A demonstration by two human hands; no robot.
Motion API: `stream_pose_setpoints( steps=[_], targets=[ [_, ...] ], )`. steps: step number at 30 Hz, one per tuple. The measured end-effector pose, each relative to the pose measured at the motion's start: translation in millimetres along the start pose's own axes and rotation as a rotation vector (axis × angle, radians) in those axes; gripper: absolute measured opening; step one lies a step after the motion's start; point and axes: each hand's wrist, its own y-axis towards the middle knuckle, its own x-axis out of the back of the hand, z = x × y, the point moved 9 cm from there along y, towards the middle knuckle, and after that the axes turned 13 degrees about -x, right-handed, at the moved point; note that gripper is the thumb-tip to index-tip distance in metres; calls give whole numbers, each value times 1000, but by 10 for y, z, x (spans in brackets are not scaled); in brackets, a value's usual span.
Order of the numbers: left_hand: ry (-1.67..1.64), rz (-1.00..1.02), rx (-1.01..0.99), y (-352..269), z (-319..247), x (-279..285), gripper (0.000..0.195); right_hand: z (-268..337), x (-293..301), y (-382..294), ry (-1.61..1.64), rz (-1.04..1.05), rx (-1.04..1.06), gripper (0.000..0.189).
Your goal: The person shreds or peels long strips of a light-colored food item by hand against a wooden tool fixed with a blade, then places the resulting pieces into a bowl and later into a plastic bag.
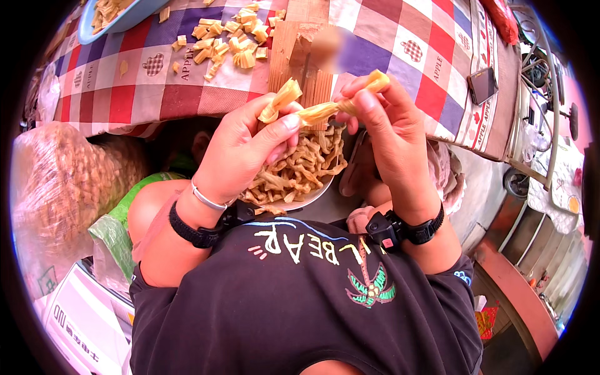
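Note:
My left hand (pixel 243 145) pinches a pale yellow, fibrous strip (pixel 319 114) between thumb and fingers; a folded end stands up above the thumb. Thumb and fingertips of my right hand (pixel 391 124) grip the strip's other end, where it looks twisted. It stretches between both hands above a round bowl (pixel 307 205) heaped with tan, twisted strips (pixel 295 171). The bowl sits low between my knees and the table, its far part hidden by the hands. Just beyond the hands, a wooden piece (pixel 283 61) lies at the table's edge, partly blurred.
Loose folded yellow pieces (pixel 234 40) lie on the checked tablecloth (pixel 403 28). A blue basin (pixel 136 18) holds more. Toward the right edge rests a phone (pixel 483 86). A large plastic bag of brown pieces (pixel 79 178) stands left, near a white printed box (pixel 84 323).

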Motion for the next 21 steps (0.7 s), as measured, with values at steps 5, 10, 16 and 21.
stream_pose_setpoints(
  steps=[5, 10, 16, 21],
  targets=[
    [213, -81, 95, 24, 46, 158, 18, -108, -23, 97, -83, 21, -71, 15],
    [359, -150, -17, 118, -30, 439, 23, -169, 28, 209, -120, -43, -63, 17],
    [855, -153, -236, 308, -99, 451, 25, -156, -67, 332, -618, -207, 56, 15],
    [556, -271, -188, 231, -111, 530, 28, -371, 36, 401, -310, -128, -92, 11]
  ],
)
